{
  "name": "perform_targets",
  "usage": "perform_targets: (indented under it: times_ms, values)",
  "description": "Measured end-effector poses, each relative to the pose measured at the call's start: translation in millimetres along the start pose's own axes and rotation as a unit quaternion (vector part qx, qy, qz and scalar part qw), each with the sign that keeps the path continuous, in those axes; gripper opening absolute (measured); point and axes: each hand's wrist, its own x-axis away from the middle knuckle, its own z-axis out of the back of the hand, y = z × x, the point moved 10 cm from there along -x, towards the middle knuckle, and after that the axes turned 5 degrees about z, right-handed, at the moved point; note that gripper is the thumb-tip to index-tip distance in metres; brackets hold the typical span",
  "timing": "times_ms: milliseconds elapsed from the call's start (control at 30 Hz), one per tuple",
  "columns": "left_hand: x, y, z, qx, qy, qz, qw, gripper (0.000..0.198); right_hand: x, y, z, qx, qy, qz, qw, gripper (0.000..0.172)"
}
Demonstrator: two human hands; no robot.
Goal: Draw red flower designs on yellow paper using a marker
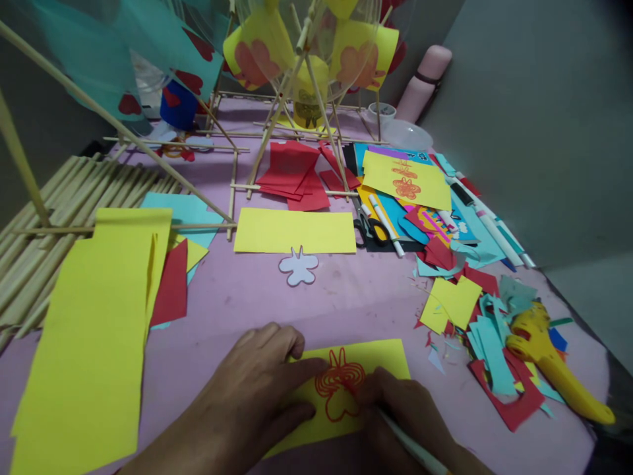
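Red sheets (289, 171), a yellow strip (277, 231) and a white butterfly cutout (299, 268) are lying beyond the hands on the pink counter (356, 290); paper scraps (451, 303) and a yellow tool (558, 363) are crowding the right side. The yellow card (388, 359) is resting partly under the left hand (260, 386), its long axis running crosswise, the red-orange butterfly drawing's (339, 381) antennae pointing away from the person. The left fingers are resting spread; the right hand (408, 406) is gripping a pale marker (408, 443).

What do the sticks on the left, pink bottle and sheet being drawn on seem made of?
Sticks: likely bamboo or wood, dull; pale straw colour, varied thickness.
Bottle: coated metal or plastic, unclear; smooth, even pink.
Sheet: probably paper, matte; flat yellow, straight edges.
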Motion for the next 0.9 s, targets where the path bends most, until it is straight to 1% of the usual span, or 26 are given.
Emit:
perform_targets:
  times_ms: [200,400,500,600,900]
  values:
    - [-0.5,0.8,0.6,-0.006,0.002,-0.004,1.0,0.039,-1.6,-0.4,0.5,0.014,0.009,-0.024,1.0,0.016]
    - [0.6,2.2,2.3,-0.003,0.005,-0.007,1.0,0.037,-2.5,-5.6,1.3,0.053,-0.009,-0.009,0.998,0.015]
    - [0.6,3.0,3.8,-0.002,0.011,-0.01,1.0,0.038,-1.5,-5.7,1.4,0.064,0.002,0.005,0.998,0.017]
    - [0.3,2.3,4.2,-0.003,0.017,-0.008,1.0,0.037,-0.7,-2.6,0.4,0.062,0.006,0.003,0.998,0.016]
    - [1.0,0.5,0.7,-0.005,0.006,-0.009,1.0,0.033,-0.9,3.3,-2.5,0.043,-0.015,-0.009,0.999,0.014]
